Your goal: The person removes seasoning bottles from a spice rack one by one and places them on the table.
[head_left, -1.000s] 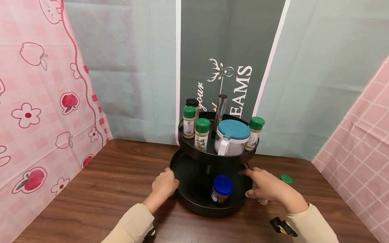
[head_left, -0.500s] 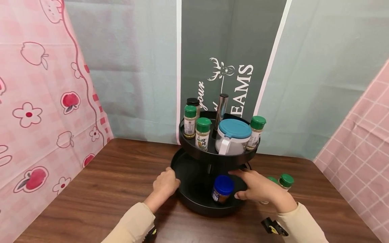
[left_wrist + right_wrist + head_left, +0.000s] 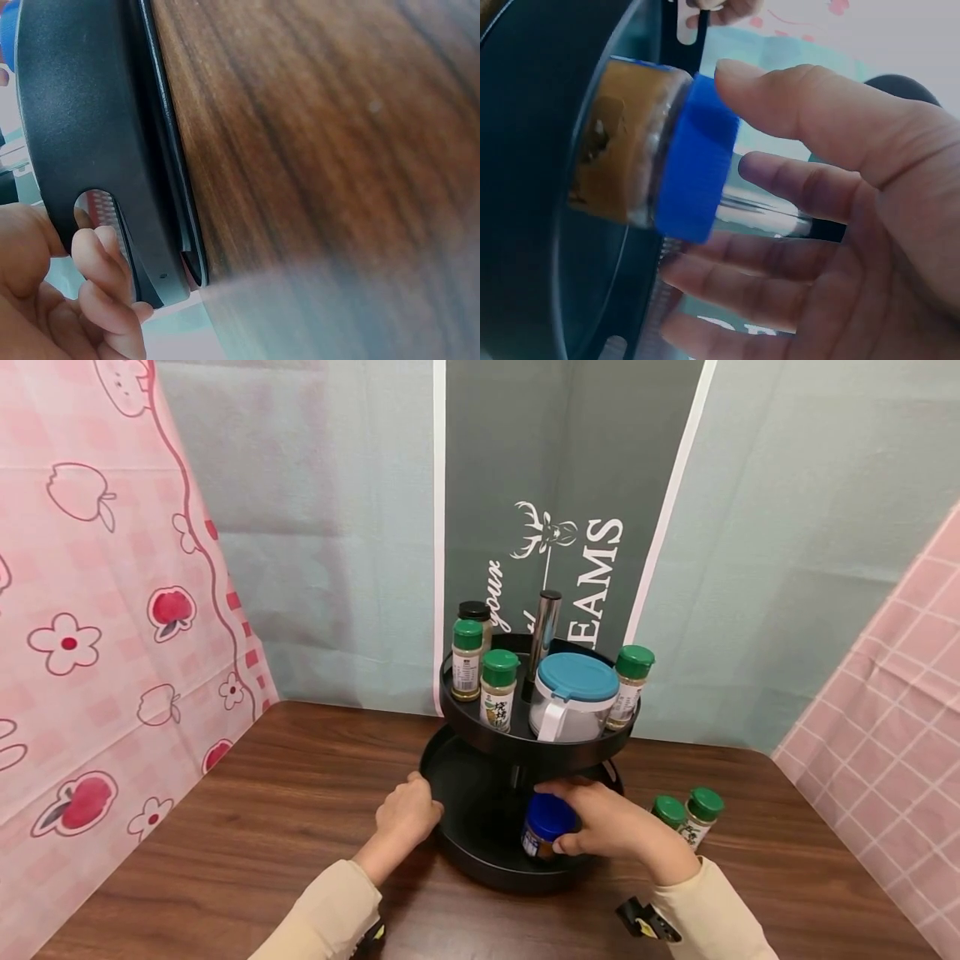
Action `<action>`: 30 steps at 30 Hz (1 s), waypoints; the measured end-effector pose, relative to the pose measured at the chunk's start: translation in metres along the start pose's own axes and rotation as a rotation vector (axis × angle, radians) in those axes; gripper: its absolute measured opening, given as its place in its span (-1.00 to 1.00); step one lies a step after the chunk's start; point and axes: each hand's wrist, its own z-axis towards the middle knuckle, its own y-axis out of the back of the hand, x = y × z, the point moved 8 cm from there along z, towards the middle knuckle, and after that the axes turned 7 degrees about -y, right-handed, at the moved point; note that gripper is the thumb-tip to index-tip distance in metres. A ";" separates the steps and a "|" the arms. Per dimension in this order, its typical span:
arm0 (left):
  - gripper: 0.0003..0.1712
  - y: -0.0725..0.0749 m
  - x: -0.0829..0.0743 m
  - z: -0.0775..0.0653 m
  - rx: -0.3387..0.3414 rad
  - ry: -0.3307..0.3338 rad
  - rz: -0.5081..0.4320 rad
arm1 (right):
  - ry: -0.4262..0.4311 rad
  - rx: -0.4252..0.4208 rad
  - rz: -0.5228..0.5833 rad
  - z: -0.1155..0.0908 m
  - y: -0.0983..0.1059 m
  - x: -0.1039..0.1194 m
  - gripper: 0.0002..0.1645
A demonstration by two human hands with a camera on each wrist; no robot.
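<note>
A black two-tier spice rack with a metal centre post stands on the table. At the left side of its lower tray, my left hand grips the wall, fingers curled at the handle slot in the left wrist view. A squat jar with a blue lid and brown contents stands upright on the lower tray, near the front. My right hand reaches around that lid from the right. In the right wrist view the thumb is right at the lid's edge, while the other fingers spread loosely beyond it.
Several green-capped shakers, a black-capped jar and a clear blue-lidded container with a white handle fill the upper tray. Two more green-capped shakers stand on the table, right of the rack. A hanging cloth backs the table.
My right hand has moved left from the rack's right edge to the blue-lidded jar, uncovering the two shakers on the table. My left hand keeps its place on the lower tray.
</note>
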 end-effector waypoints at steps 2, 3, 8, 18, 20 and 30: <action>-0.58 0.000 0.000 0.000 0.001 -0.001 0.000 | 0.002 0.004 -0.003 0.001 -0.003 0.001 -0.25; -0.58 0.001 -0.001 0.000 0.001 -0.001 0.001 | 0.003 0.008 -0.003 0.002 -0.004 0.002 -0.25; -0.58 0.001 -0.001 0.001 0.001 0.000 0.007 | 0.000 0.010 -0.017 0.006 -0.010 0.005 -0.24; -0.58 -0.001 0.000 -0.001 0.015 0.009 0.001 | -0.031 -0.002 -0.035 0.011 -0.018 0.001 -0.33; -0.57 -0.001 0.000 -0.001 0.016 0.012 -0.002 | -0.030 -0.002 -0.039 0.011 -0.019 0.001 -0.33; -0.55 -0.001 0.000 0.000 0.016 0.008 0.006 | -0.031 0.014 -0.016 0.011 -0.018 0.000 -0.33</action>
